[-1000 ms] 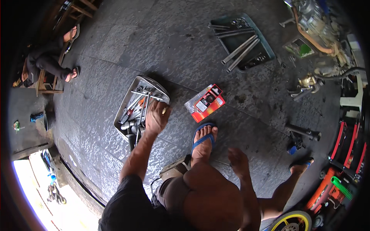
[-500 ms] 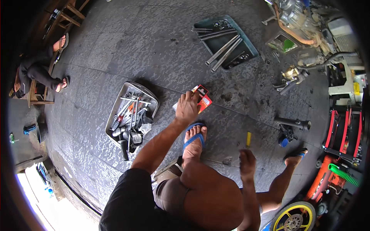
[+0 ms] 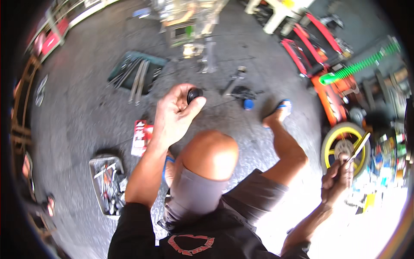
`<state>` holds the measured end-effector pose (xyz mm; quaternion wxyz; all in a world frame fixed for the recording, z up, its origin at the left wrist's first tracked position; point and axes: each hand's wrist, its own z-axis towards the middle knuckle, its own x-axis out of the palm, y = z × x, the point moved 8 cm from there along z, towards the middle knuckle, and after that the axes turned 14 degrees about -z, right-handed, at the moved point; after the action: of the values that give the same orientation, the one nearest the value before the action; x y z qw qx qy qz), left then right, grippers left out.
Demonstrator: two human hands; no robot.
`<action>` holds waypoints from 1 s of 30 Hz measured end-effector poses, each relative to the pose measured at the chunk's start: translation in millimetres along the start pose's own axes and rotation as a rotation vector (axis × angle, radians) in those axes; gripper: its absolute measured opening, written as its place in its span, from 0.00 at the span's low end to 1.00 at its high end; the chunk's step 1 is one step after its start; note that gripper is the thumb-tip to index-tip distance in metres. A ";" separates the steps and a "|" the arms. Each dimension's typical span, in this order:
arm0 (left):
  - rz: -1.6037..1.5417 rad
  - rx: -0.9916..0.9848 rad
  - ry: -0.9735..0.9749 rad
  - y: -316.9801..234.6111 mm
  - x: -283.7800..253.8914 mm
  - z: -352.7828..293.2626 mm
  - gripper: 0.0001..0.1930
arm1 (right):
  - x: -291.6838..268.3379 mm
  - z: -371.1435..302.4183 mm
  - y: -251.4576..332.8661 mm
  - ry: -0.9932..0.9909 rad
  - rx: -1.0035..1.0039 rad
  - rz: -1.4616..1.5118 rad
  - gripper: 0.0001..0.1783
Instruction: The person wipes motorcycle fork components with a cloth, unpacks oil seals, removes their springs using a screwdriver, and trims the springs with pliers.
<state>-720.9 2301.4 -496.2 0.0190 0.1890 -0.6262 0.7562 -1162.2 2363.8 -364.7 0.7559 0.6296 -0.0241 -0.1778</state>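
Note:
My left hand [image 3: 172,116] is raised above the floor. Its thumb and fingers grip a small black round part [image 3: 194,95], like a rubber seal or cap; its exact kind I cannot make out. Off to the right, my right hand [image 3: 336,179] is closed on a slim, flat, pale-yellow tool [image 3: 360,145] that sticks up past the fingers; blur hides its kind. Beside my left forearm a red and white packaging card [image 3: 139,139] lies on the floor. Left of that forearm stands a grey tray [image 3: 93,177] full of hand tools.
A teal tray [image 3: 113,71] with metal tubes lies farther off. Ahead are a dark metal part with a blue cap [image 3: 248,104] and an engine [image 3: 185,13]. On the right stand a red rack [image 3: 317,47], a green coiled hose [image 3: 358,64] and a yellow-rimmed wheel [image 3: 326,146].
My view has swung to the right. My left hand has left the packaging card and now holds the black round part up. My right hand has moved out to the right with the pale-yellow tool.

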 end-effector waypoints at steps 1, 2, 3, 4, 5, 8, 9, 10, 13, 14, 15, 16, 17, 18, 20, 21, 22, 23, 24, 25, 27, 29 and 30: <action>0.044 0.017 0.091 -24.8 36.6 1.4 0.13 | -10.8 -1.4 27.7 0.052 -0.119 0.005 0.18; 0.037 0.085 0.223 -49.5 74.5 -3.1 0.14 | -24.5 -0.7 45.9 0.049 -0.158 0.028 0.18; 0.029 0.156 0.354 -67.2 109.5 -10.2 0.15 | -36.5 0.0 63.1 0.048 -0.200 0.051 0.17; 0.095 0.221 0.461 -76.0 141.2 -13.5 0.16 | -45.8 0.4 77.4 0.048 -0.241 0.052 0.19; 0.229 0.269 0.514 -88.0 170.0 -20.9 0.18 | -62.0 3.7 82.3 0.043 -0.275 0.101 0.22; 0.214 0.322 0.734 -95.3 233.5 -45.8 0.20 | -84.2 2.7 91.1 -0.029 -0.328 0.368 0.22; 0.215 0.300 0.784 -89.5 248.6 -52.6 0.20 | -80.6 -4.4 87.6 -0.099 -0.317 0.423 0.22; 0.219 0.311 0.804 -84.0 255.5 -59.4 0.21 | -78.2 -6.9 72.1 -0.098 -0.268 0.418 0.23; 0.266 0.315 0.857 -61.7 278.8 -74.7 0.22 | -68.0 -9.0 8.2 -0.124 -0.085 0.476 0.24; 0.341 0.433 0.885 -58.2 286.7 -81.9 0.22 | -65.1 -11.0 -11.6 -0.131 -0.002 0.504 0.24; 0.418 0.562 0.905 -55.9 294.0 -87.2 0.23 | -64.6 -9.8 -28.9 -0.145 0.063 0.572 0.22; 0.444 0.596 0.903 -45.6 298.8 -88.2 0.23 | -63.7 -8.6 -42.0 -0.170 0.089 0.643 0.22; 0.455 0.588 0.911 -33.3 301.8 -88.0 0.23 | -61.2 -7.5 -52.8 -0.189 0.113 0.714 0.21; 0.509 0.582 0.914 -23.0 302.6 -86.5 0.23 | -55.3 -8.2 -61.6 -0.199 0.142 0.763 0.20; 0.639 0.575 0.901 -12.1 301.2 -82.1 0.23 | -42.3 -8.8 -72.6 -0.196 0.158 0.788 0.20; 0.649 0.563 0.900 -10.1 301.2 -80.5 0.23 | -37.5 -10.6 -77.2 -0.199 0.165 0.787 0.21; 0.685 0.519 0.900 -4.9 300.5 -77.0 0.24 | -31.4 -11.6 -82.6 -0.194 0.182 0.805 0.19; 0.718 0.474 0.898 1.0 299.1 -73.8 0.24 | -27.6 -12.9 -90.4 -0.189 0.194 0.808 0.19; 0.728 0.465 0.889 8.2 295.6 -72.6 0.24 | -19.0 -12.7 -96.2 -0.130 0.204 0.829 0.18; 0.696 0.460 0.888 18.2 290.8 -73.0 0.25 | -10.9 -11.7 -98.9 -0.071 0.213 0.848 0.16; 0.666 0.445 0.883 24.9 284.6 -73.1 0.25 | -0.7 -10.8 -105.5 -0.090 0.283 0.875 0.14; 0.605 0.373 0.849 25.7 279.8 -70.6 0.25 | 7.7 -5.0 -101.6 -0.089 0.217 0.973 0.15; 0.605 0.366 0.849 24.7 278.1 -69.4 0.25 | 11.8 -2.6 -98.1 -0.097 0.168 0.938 0.11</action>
<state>-1003.7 2304.4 -443.4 0.0185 -0.3207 -0.4484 0.8341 -1173.9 2348.6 -461.7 0.6992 0.6005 -0.3553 0.1558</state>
